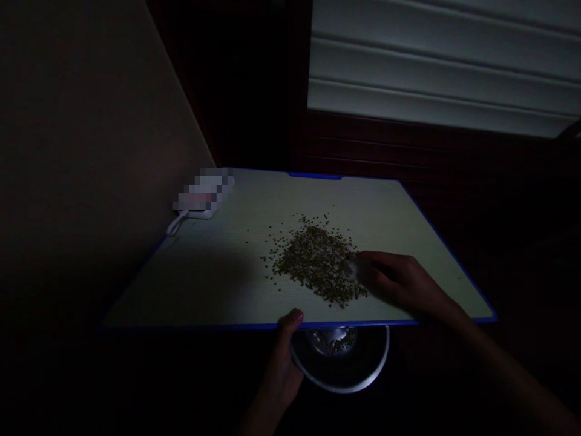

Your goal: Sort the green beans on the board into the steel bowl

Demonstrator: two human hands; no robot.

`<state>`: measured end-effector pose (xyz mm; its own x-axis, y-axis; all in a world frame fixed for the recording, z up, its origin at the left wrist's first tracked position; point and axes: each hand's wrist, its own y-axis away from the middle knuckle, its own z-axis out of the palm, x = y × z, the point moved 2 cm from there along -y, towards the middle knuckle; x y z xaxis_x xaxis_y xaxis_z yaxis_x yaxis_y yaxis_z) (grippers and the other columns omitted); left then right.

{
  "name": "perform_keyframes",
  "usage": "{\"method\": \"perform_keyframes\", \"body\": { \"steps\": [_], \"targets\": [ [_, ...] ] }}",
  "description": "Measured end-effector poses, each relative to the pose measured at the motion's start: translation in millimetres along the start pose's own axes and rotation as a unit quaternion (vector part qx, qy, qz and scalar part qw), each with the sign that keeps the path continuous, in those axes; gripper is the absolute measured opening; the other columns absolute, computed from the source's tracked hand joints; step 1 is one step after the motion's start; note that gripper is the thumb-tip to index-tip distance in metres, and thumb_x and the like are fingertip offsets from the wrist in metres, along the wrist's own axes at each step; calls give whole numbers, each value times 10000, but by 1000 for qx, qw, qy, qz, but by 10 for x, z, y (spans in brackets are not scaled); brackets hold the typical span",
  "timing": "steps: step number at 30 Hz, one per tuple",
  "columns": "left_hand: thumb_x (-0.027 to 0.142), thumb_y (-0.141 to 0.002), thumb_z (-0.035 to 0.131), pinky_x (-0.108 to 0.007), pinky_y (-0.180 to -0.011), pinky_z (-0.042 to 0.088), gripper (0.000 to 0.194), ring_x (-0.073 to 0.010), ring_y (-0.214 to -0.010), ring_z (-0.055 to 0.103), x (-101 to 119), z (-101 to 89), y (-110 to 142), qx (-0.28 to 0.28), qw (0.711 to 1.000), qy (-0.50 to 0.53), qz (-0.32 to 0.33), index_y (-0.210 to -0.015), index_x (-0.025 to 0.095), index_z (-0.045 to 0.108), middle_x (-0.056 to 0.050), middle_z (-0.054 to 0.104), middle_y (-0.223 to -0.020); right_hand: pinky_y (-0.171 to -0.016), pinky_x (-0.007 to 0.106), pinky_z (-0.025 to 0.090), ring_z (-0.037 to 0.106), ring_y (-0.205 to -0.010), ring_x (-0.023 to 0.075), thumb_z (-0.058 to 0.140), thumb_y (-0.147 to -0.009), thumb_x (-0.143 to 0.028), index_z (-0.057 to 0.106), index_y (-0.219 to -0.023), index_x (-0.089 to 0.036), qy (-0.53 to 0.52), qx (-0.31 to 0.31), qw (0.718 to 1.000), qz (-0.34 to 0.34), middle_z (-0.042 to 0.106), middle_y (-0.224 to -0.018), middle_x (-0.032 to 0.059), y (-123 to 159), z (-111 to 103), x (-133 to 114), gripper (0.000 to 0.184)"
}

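Observation:
A loose pile of small greenish-brown seeds or beans (313,260), mixed with whitish bits, lies in the middle of the pale, blue-edged tabletop (218,254). My right hand (394,275) is at the pile's right side, thumb and fingers drawn together; a pale blur by its fingertips is too dim to make out. Just below the front edge, my left hand (285,357) grips the left rim of a shiny metal bowl (367,378), its thumb lying on the table's edge. Some of the same seeds are inside the bowl.
At the back left of the table, by the wall (91,121), lies a white flat object (209,213) with a looped cord, its top pixelated. Single seeds are scattered around the pile. Behind stands dark woodwork with a pale slatted panel (431,72). The scene is dim.

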<state>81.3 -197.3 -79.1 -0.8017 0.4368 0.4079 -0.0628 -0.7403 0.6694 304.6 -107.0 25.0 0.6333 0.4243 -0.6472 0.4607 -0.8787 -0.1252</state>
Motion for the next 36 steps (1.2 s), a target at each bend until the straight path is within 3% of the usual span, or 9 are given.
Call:
{"method": "perform_keyframes", "body": {
  "steps": [5,10,16,20,28,32,36],
  "targets": [
    [329,-713,735,-447,-889,537,229,-306,-915,719,102,-10,13,3,1000,8,7,-868,161,721,-64,783,-811,-838,370,538,688,-990,252,520,-900,-257,632,-1265,-204,55,55,997,26,709,-1188,96,51,-90,150,386],
    [267,-673,747,-420,-858,547,148,-286,-869,721,139,-30,-7,33,999,-8,34,-775,170,699,-25,749,-700,-756,346,544,700,-878,227,495,-892,-248,627,-1258,-190,63,89,993,40,729,-1121,89,165,-118,227,394],
    [278,-644,757,-414,-834,552,137,-274,-814,720,110,-43,-38,18,998,-9,53,-716,183,690,2,719,-640,-888,386,535,681,-1043,258,497,-906,-282,644,-1214,-217,46,101,993,31,704,-1204,77,290,-45,193,347],
    [300,-612,773,-418,-840,550,155,-275,-775,717,99,-84,-76,24,998,-28,55,-673,178,700,0,704,-589,-891,374,545,681,-1065,259,517,-911,-305,646,-1211,-235,40,124,990,51,703,-1216,67,347,-46,218,334],
    [375,-528,798,-495,-866,523,236,-371,-866,707,85,-192,-181,7,998,-56,36,-572,183,668,-53,716,-570,-692,292,570,730,-870,236,559,-889,-372,726,-1043,-215,-19,142,982,122,774,-984,49,422,-70,249,276],
    [421,-510,800,-489,-831,527,282,-366,-816,702,83,-248,-212,4,996,-80,34,-600,177,689,-40,686,-535,-629,256,538,721,-805,223,580,-846,-330,746,-976,-216,-48,131,984,113,773,-904,35,501,-82,255,240],
    [412,-474,813,-440,-768,533,298,-297,-685,672,84,-325,-275,6,995,-94,43,-510,192,616,-10,635,-505,-574,248,486,682,-693,195,551,-825,-269,755,-922,-206,-31,107,989,93,737,-771,23,535,-93,237,234]
  ]
}}
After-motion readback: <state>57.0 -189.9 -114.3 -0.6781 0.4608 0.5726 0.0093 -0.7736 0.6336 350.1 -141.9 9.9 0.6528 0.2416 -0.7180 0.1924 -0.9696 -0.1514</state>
